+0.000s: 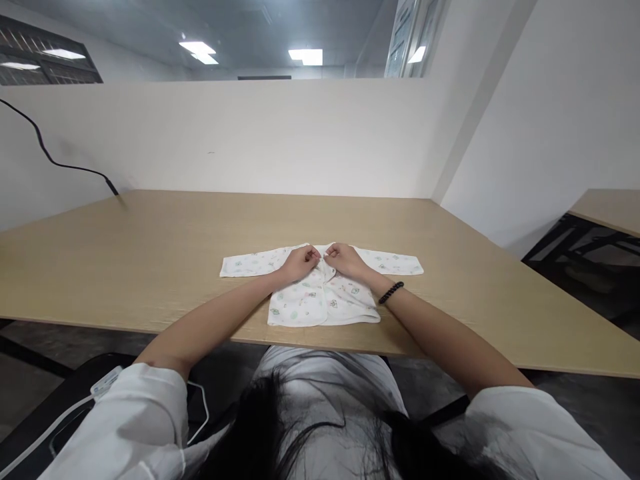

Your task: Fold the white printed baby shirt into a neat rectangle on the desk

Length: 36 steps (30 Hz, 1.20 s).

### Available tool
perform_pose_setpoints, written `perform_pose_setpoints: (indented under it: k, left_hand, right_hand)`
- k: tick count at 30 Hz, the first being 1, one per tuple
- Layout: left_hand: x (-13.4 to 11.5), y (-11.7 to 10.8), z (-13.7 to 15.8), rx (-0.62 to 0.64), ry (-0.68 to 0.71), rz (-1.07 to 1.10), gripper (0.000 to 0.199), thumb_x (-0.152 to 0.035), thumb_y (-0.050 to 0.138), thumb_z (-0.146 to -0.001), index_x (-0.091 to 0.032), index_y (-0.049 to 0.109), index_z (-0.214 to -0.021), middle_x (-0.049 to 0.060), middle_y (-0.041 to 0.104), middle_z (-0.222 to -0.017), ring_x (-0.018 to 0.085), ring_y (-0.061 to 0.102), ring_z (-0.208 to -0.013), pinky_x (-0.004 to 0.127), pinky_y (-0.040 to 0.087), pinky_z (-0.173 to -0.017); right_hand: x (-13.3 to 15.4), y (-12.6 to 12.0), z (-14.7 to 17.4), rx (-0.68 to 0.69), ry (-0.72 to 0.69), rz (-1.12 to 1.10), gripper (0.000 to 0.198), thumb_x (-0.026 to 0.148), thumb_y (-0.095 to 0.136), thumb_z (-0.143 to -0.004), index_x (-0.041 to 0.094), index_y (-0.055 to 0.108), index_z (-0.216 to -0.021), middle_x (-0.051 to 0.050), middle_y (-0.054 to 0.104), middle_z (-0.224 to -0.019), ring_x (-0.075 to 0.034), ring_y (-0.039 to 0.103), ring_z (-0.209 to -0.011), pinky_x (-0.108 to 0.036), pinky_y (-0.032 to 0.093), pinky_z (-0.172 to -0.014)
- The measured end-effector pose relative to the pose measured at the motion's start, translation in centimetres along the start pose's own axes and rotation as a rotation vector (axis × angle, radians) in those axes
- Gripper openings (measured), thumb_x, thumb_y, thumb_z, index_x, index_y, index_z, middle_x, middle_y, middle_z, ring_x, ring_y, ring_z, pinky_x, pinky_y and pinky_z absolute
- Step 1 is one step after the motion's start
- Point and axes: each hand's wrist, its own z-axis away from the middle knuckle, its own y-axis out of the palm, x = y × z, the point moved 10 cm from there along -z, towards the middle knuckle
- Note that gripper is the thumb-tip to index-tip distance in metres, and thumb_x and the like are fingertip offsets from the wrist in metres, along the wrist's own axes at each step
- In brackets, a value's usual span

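dark hair (257, 430) hangs nearest; my left hand (301, 262) and right hand (345, 260) pinch the printed shirt (300, 303) at its neckline.

i have a small white shirt (300, 305) laid out flat in front of me, just below the middle of the frame. it is dotted all over with little pale prints, green, grey and pinkish, too small for me to make out. its long sleeves (246, 264) stretch straight out, one toward the left of the frame, one toward the right. the neck end points up the frame and the hem down it, fairly straight. a front edge runs down the middle. i am touching it at the neck, where the cloth is a bit rumpled and partly hidden.
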Motion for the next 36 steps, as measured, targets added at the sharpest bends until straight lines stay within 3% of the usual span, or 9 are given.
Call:
perform_pose_setpoints:
  k: [3, 6, 10, 14, 18, 23, 36]
  left_hand:
    - [0.4, -0.1, -0.2, -0.011, -0.021, -0.017, 0.014, -0.027, 0.060, -0.078, -0.017, 0.067, -0.085, 0.003, 0.069, -0.076, 0.018, 0.063, -0.072, 0.030, 0.051, -0.070]
    - [0.5, 0.0, -0.3, -0.008, -0.035, -0.028, 0.012, -0.026, 0.061, -0.076, -0.017, 0.068, -0.080, 0.003, 0.069, -0.074, 0.018, 0.062, -0.071, 0.030, 0.050, -0.069]
    - [0.6, -0.1, -0.3, -0.015, -0.063, -0.031, 0.012, -0.022, 0.059, -0.074, -0.017, 0.069, -0.080, 0.003, 0.069, -0.072, 0.017, 0.062, -0.069, 0.029, 0.049, -0.067]
    - [0.6, -0.2, -0.2, -0.023, -0.087, -0.028, 0.013, -0.022, 0.060, -0.074, -0.017, 0.071, -0.081, 0.003, 0.069, -0.072, 0.017, 0.062, -0.069, 0.028, 0.049, -0.066]
    - [0.8, -0.2, -0.4, -0.034, -0.107, -0.022, 0.011, -0.024, 0.063, -0.074, -0.016, 0.070, -0.075, 0.004, 0.070, -0.073, 0.017, 0.062, -0.068, 0.028, 0.048, -0.066]
    - [0.9, -0.1, -0.5, -0.041, -0.107, -0.003, 0.012, -0.024, 0.062, -0.076, -0.015, 0.071, -0.076, 0.004, 0.071, -0.074, 0.016, 0.062, -0.068, 0.027, 0.048, -0.067]
    - [0.7, -0.6, -0.2, -0.061, -0.092, 0.011, 0.020, -0.031, 0.061, -0.076, -0.016, 0.073, -0.074, 0.004, 0.072, -0.071, 0.018, 0.063, -0.068, 0.027, 0.046, -0.065]
  right_hand:
    - [0.1, 0.8, -0.1, -0.047, -0.038, 0.012, 0.011, 0.017, 0.063, -0.080, 0.017, 0.065, -0.091, -0.008, 0.073, -0.095, -0.020, 0.065, -0.088, -0.025, 0.045, -0.073]
    - [0.1, 1.1, 0.0, -0.063, -0.061, 0.007, 0.012, 0.018, 0.065, -0.079, 0.017, 0.066, -0.091, -0.009, 0.073, -0.098, -0.021, 0.064, -0.093, -0.026, 0.044, -0.076]
    - [0.1, 0.8, 0.0, -0.055, -0.079, -0.035, 0.011, 0.026, 0.064, -0.082, 0.017, 0.068, -0.086, -0.006, 0.073, -0.091, -0.019, 0.063, -0.086, -0.024, 0.043, -0.071]
    - [-0.5, 0.4, -0.2, -0.048, -0.071, -0.078, 0.024, 0.031, 0.054, -0.087, 0.015, 0.068, -0.074, -0.005, 0.070, -0.075, -0.018, 0.061, -0.075, -0.024, 0.041, -0.064]
    - [-1.1, 0.4, -0.4, -0.045, -0.053, -0.130, 0.017, 0.026, 0.059, -0.080, 0.015, 0.071, -0.075, -0.004, 0.071, -0.073, -0.016, 0.061, -0.068, -0.023, 0.041, -0.060]
    - [-1.4, 0.7, -0.5, -0.040, -0.028, -0.173, 0.019, 0.032, 0.064, -0.076, 0.015, 0.072, -0.080, -0.002, 0.069, -0.067, -0.014, 0.057, -0.058, -0.023, 0.039, -0.054]
    - [-1.2, 1.2, -1.0, -0.078, -0.030, -0.143, 0.007, 0.021, 0.069, -0.069, 0.017, 0.067, -0.074, 0.001, 0.066, -0.062, -0.013, 0.058, -0.061, -0.022, 0.037, -0.059]
